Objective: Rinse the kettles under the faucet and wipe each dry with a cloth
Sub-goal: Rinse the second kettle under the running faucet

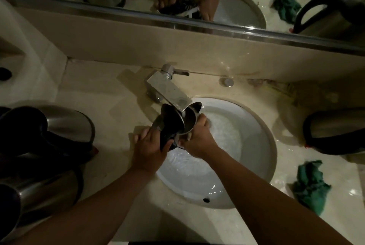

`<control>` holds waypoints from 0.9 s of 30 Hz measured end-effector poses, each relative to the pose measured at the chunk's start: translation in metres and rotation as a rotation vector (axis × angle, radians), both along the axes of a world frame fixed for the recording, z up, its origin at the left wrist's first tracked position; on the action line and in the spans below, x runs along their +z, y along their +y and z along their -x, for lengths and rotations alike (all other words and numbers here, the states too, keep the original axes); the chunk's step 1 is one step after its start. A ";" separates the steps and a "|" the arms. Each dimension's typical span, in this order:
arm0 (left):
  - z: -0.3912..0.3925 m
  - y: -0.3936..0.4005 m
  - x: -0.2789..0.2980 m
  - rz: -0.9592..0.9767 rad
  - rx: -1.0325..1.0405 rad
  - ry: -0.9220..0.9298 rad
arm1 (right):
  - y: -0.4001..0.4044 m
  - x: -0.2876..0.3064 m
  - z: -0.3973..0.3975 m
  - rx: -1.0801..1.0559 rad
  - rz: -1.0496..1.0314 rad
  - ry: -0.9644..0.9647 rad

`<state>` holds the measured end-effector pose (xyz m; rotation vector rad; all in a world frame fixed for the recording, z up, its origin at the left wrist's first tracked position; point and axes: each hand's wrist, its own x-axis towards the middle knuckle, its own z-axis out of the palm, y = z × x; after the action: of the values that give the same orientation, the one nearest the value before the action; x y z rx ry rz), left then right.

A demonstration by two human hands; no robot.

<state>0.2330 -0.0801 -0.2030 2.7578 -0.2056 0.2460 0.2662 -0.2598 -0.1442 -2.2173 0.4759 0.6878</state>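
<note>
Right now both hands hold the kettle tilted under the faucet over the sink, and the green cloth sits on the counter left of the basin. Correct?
Not quite. The green cloth lies on the counter right of the sink, not left, as the head view shows. The rest holds: left hand and right hand hold the kettle tilted under the faucet.

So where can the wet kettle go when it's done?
Bare beige counter lies between the square chrome faucet and the steel kettles crowding the left side. A smaller patch sits right of the white sink, between the black-handled kettle and the crumpled green cloth. The front edge is also bare.
</note>
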 end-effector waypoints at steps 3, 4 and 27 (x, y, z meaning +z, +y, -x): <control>-0.001 -0.001 0.002 0.007 0.005 0.058 | 0.001 0.002 -0.002 0.009 0.023 0.002; -0.001 0.000 0.002 0.012 0.003 0.082 | 0.001 0.003 -0.002 0.008 0.023 0.005; 0.000 0.000 0.000 0.046 0.001 0.147 | 0.002 0.005 0.001 -0.008 0.025 0.001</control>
<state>0.2332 -0.0800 -0.2026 2.7161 -0.1580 0.0470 0.2656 -0.2581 -0.1389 -2.2378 0.4958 0.6823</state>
